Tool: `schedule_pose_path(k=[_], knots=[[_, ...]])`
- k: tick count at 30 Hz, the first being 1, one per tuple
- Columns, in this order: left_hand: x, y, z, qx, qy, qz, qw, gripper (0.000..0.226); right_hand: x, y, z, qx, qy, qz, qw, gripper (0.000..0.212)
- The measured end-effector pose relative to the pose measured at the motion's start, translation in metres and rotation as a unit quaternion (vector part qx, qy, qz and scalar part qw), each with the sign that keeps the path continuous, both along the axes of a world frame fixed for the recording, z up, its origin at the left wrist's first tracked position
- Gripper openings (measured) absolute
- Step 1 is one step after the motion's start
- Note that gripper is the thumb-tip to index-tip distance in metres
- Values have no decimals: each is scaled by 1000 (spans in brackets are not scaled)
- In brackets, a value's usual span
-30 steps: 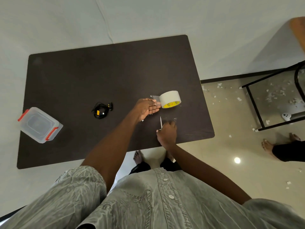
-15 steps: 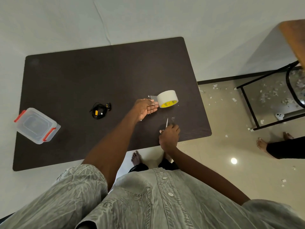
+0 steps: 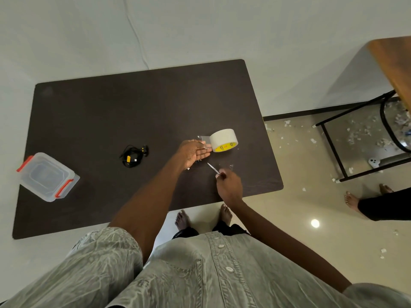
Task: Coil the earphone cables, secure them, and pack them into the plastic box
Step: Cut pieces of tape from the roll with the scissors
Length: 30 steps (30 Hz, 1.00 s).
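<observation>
Two bare hands work over the dark table in the head view. The left hand lies with straight fingers stretched toward 2 o'clock, fingertips on a clear strip of tape pulled off the white tape roll, which stands on edge just beside them. The right hand, near the table's 5 o'clock edge, curls its fingers round the handles of small scissors, whose blades point toward 10 o'clock at the left hand; whether the blades touch the tape cannot be told. The coiled black earphone cable, with a yellow patch on it, lies on the table at 9 o'clock from the left hand, well apart from both hands. The clear plastic box with red clips sits lidded near the table's 8 o'clock corner. At 3 o'clock, off the table, paper scraps litter the floor under a black metal frame, and another person's bare foot shows.
</observation>
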State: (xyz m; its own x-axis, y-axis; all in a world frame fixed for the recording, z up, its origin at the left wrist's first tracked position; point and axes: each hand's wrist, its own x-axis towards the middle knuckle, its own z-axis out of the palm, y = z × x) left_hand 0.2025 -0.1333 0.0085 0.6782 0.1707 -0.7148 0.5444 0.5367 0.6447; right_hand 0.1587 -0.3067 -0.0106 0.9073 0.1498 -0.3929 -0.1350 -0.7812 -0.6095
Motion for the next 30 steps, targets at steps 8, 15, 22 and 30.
schedule_pose_path(k=[8,15,22,30], knots=[[1,4,3,-10,-3,-5,1000,9,22,6,31,409,310,-169,842,33],[2,5,1,-7,1,-12,1000,10,27,5,28,459,392,-142,784,30],[2,5,3,-6,-2,-9,1000,10,37,5,22,429,358,-82,826,19],[2,2,2,-18,3,-3,1000,9,47,0,15,362,336,11,869,7]])
